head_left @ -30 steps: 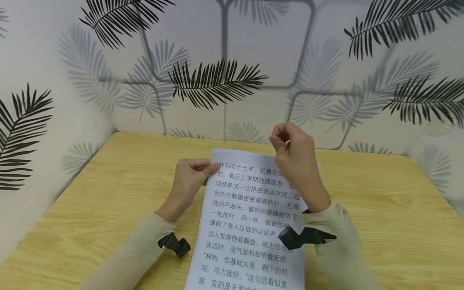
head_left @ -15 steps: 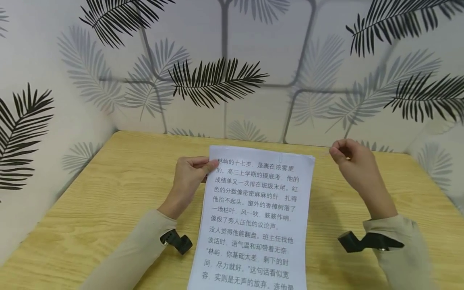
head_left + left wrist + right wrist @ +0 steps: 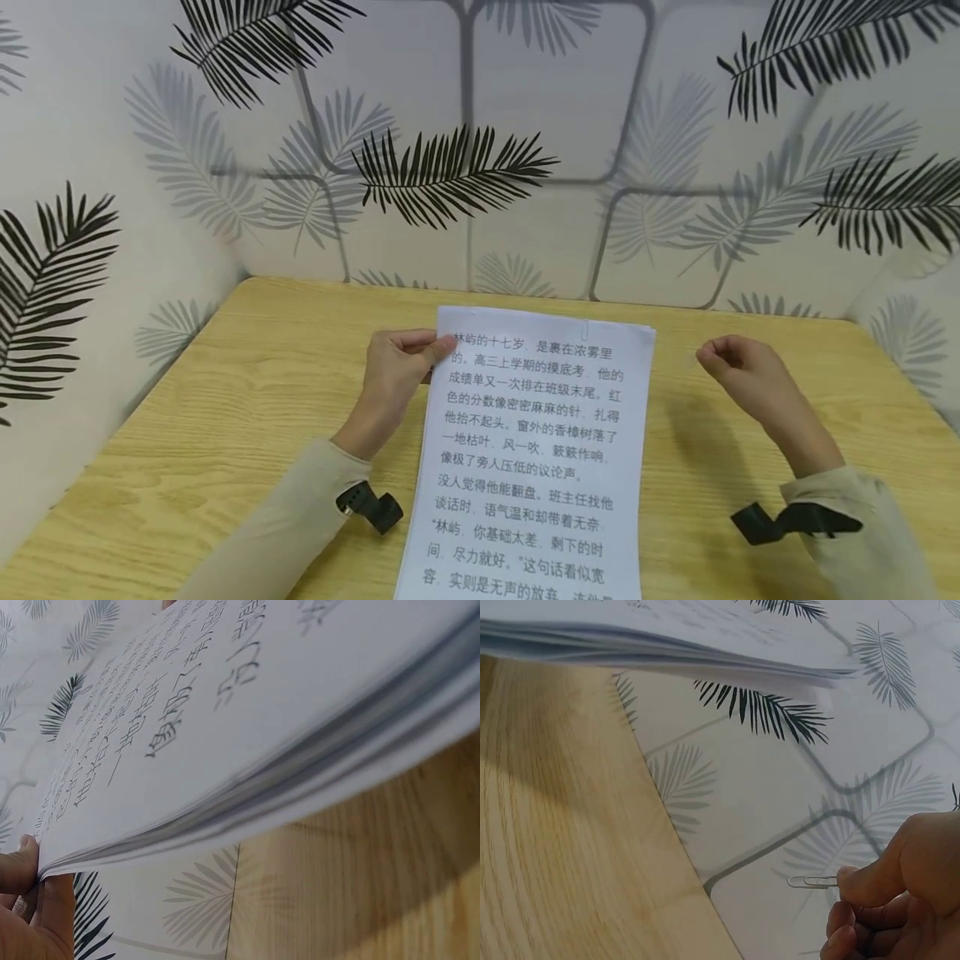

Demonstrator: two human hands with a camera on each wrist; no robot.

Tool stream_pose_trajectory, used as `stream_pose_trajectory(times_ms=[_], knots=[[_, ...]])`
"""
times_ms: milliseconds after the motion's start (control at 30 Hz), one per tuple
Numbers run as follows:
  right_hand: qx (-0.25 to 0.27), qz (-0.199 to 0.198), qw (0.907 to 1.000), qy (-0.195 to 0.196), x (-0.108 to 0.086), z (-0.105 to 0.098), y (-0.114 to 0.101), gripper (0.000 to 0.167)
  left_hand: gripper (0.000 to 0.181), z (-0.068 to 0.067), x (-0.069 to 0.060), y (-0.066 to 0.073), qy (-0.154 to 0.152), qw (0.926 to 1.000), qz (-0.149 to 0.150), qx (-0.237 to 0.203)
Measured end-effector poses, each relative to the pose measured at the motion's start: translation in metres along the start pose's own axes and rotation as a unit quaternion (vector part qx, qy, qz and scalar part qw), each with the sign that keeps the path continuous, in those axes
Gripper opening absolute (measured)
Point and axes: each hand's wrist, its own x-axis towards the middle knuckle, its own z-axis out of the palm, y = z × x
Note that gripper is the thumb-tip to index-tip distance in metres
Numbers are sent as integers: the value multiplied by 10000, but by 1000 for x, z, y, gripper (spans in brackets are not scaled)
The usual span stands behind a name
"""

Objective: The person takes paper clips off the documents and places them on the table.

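My left hand [image 3: 397, 383] pinches the upper left edge of a stack of printed paper [image 3: 525, 450], thumb on top. The stack is held up, and its sheets fan apart slightly along the side in the left wrist view. A pale paper clip [image 3: 585, 330] sits on its top edge, right of the middle. Apart from the stack, to its right, is my right hand [image 3: 757, 387]. Between thumb and fingers it pinches a second paper clip [image 3: 814, 882], whose looped end sticks out in the right wrist view.
Under the hands lies a light wood-grain table [image 3: 247, 417]. Behind it rises a wall [image 3: 540, 233] with a leaf pattern, close to the table's back edge. Each wrist wears a black strap with a small camera [image 3: 757, 523].
My right hand has moved from over the stack's top right corner out to the right, then lowered a little. The clip on the stack came into view. My left hand keeps its hold.
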Motion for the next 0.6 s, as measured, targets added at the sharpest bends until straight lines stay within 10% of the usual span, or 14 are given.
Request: stream_pose_trajectory(times_ms=[600], knots=[[-517, 584, 9950, -619, 11, 17, 58, 38, 17, -1, -2, 2, -4, 9997, 94, -213]])
